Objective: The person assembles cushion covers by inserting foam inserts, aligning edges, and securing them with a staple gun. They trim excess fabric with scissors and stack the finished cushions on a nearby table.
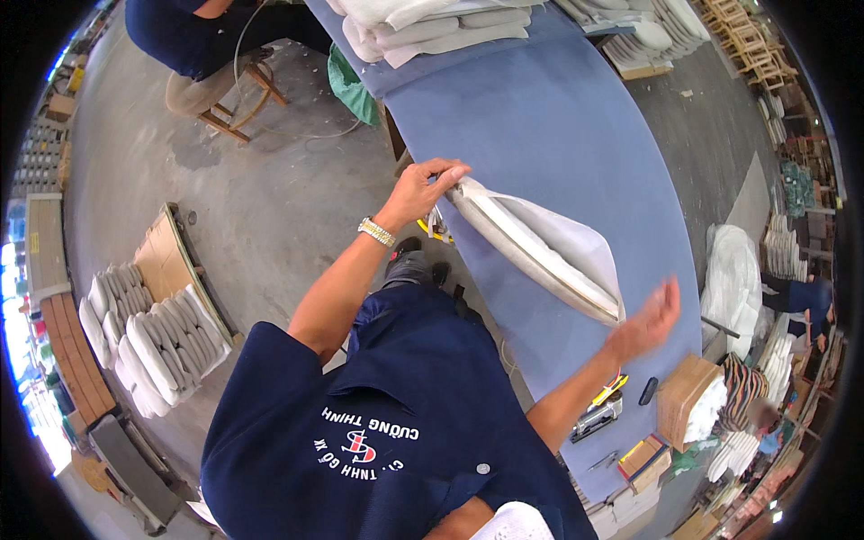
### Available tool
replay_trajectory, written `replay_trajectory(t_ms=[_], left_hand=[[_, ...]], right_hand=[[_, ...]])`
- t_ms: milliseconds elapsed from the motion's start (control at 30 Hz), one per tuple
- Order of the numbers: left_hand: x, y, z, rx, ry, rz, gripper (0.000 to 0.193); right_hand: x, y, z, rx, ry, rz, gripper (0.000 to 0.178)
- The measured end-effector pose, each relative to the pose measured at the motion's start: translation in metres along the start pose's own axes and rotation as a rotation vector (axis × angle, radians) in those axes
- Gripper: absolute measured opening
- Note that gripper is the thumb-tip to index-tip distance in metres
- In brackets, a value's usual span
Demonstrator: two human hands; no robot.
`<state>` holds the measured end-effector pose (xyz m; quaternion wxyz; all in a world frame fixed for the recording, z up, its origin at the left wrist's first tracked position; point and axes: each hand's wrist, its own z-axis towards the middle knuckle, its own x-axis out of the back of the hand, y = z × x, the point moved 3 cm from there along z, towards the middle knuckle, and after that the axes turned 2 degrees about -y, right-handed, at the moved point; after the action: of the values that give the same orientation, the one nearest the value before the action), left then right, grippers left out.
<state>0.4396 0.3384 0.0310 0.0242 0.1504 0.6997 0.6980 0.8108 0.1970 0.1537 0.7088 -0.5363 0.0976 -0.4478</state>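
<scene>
A padded seat cushion (531, 258) with pale fabric and a white inner layer is held on edge over the blue-grey table (531, 117). A loose flap of its cover (580, 247) stands away from the padding. My left hand (427, 191) pinches the cushion's far left end between thumb and fingers. At the opposite end, my right hand (643, 326) hovers just beyond the corner; it is blurred, and its fingers are hard to make out. Below that hand lie a metal staple gun (597, 419) and a yellow-handled tool (610, 390).
White cushions (441, 27) are piled at the table's far end. A small black object (648, 391), a small box (643, 461) and a cardboard carton (688, 400) stand at right. More cushions (166, 346) fill the left floor. Someone sits near a wooden stool (220, 99); another person (801, 301) is far right.
</scene>
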Motion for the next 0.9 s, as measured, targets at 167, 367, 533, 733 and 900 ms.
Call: replay_trajectory(t_ms=[167, 367, 533, 733, 900], left_hand=[[-0.016, -0.011, 0.007, 0.056, 0.117, -0.115, 0.043], [-0.028, -0.006, 0.004, 0.143, 0.223, -0.228, 0.042], [-0.038, -0.028, 0.005, 0.052, 0.340, -0.247, 0.042], [-0.041, -0.025, 0.002, -0.023, 0.393, -0.271, 0.039], [-0.038, -0.031, -0.005, -0.043, 0.418, -0.320, 0.038]], right_hand=[[-0.165, -0.055, -0.017, 0.424, -0.785, -0.074, 0.060], [-0.239, -0.033, -0.030, 0.250, -1.213, -0.173, 0.031], [-0.257, -0.030, -0.032, 0.328, -1.195, -0.193, 0.017], [-0.266, -0.032, -0.033, 0.355, -1.173, -0.256, 0.016], [-0.270, -0.031, -0.040, 0.363, -1.229, -0.243, 0.016]])
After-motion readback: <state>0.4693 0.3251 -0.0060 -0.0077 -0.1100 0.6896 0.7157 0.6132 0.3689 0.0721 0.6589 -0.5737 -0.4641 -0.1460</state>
